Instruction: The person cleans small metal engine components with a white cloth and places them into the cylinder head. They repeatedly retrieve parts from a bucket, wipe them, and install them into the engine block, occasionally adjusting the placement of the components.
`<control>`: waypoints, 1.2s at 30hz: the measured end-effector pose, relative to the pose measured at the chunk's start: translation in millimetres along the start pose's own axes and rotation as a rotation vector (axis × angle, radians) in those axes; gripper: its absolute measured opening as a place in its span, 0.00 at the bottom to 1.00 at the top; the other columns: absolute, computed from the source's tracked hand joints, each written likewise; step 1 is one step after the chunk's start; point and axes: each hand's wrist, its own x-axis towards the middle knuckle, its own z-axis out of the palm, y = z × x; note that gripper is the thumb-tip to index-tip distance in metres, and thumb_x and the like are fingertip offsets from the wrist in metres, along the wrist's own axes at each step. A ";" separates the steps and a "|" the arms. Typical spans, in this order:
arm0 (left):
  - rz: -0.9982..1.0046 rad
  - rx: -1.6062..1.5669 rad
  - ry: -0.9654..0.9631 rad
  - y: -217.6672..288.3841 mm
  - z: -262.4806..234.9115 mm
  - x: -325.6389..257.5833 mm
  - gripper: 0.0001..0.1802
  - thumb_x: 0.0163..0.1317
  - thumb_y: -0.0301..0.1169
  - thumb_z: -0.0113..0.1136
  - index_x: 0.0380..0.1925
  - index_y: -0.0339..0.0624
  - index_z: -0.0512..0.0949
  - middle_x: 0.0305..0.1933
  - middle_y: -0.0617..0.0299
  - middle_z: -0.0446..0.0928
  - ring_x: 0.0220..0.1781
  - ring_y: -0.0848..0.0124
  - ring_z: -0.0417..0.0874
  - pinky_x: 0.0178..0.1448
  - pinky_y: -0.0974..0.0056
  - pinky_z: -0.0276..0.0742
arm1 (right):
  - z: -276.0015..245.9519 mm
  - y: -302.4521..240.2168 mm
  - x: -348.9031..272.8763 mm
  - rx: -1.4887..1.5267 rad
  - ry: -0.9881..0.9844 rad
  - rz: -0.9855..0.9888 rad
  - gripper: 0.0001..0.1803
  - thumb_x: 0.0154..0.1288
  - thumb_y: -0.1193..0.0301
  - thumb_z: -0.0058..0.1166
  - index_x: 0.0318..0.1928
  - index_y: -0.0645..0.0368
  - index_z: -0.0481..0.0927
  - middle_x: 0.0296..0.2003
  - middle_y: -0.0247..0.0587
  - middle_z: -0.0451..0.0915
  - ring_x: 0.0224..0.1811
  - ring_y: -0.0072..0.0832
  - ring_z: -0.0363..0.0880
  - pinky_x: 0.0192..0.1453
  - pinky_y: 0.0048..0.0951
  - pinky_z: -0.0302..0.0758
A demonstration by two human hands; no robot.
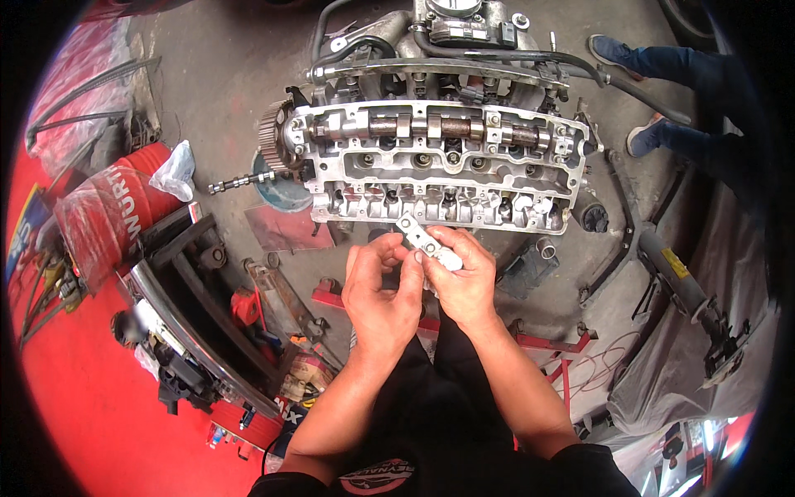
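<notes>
In front of me stands an aluminium cylinder head [373,159] with a camshaft [435,127] lying along its far side. Its near row of bearing seats shows no shaft. My right hand [465,277] pinches a small flat metal bearing cap [418,234] with holes in it, just off the head's near edge. Beside the cap, under the right fingers, is a whitish piece [450,260] that looks like cloth. My left hand [377,291] is closed, with thumb and fingertips at the cap's left edge; its other fingers curl inward and partly hide each other.
A toothed pulley [277,137] sits at the head's left end, near a loose camshaft [240,183] over a round basin [286,195]. Hoses and the intake lie beyond. A red drum [124,207] stands left, red stand legs [546,340] below, another person's legs [687,70] far right.
</notes>
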 end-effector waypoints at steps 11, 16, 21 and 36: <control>0.548 0.421 -0.420 8.8 -11.7 21.1 0.30 0.51 0.22 0.71 0.58 0.45 0.82 0.52 0.57 0.76 0.53 0.56 0.75 0.55 0.54 0.75 | -52.4 -8.1 25.7 -0.243 -0.407 -0.031 0.19 0.59 0.76 0.68 0.53 0.57 0.86 0.40 0.43 0.82 0.41 0.41 0.83 0.47 0.36 0.79; 0.640 0.597 -0.481 6.2 -14.2 6.7 0.32 0.52 0.24 0.68 0.62 0.44 0.79 0.63 0.52 0.75 0.63 0.51 0.73 0.63 0.45 0.71 | -71.8 -13.0 38.2 -0.117 -0.557 0.092 0.18 0.61 0.71 0.69 0.53 0.58 0.86 0.40 0.45 0.81 0.42 0.43 0.82 0.48 0.38 0.78; 0.576 0.683 -0.372 -2.0 -23.8 -4.0 0.32 0.56 0.22 0.67 0.64 0.38 0.76 0.71 0.47 0.71 0.72 0.40 0.67 0.72 0.41 0.65 | -80.3 -6.6 41.5 -0.183 -0.565 0.161 0.19 0.62 0.69 0.70 0.53 0.60 0.85 0.41 0.42 0.82 0.43 0.37 0.82 0.49 0.34 0.78; -0.687 -0.884 -0.249 -44.6 35.8 -49.8 0.10 0.70 0.25 0.63 0.49 0.38 0.76 0.47 0.61 0.82 0.47 0.74 0.82 0.50 0.64 0.81 | -23.1 7.7 -3.9 0.113 0.129 0.236 0.18 0.63 0.76 0.71 0.53 0.65 0.85 0.42 0.35 0.81 0.45 0.23 0.80 0.49 0.25 0.78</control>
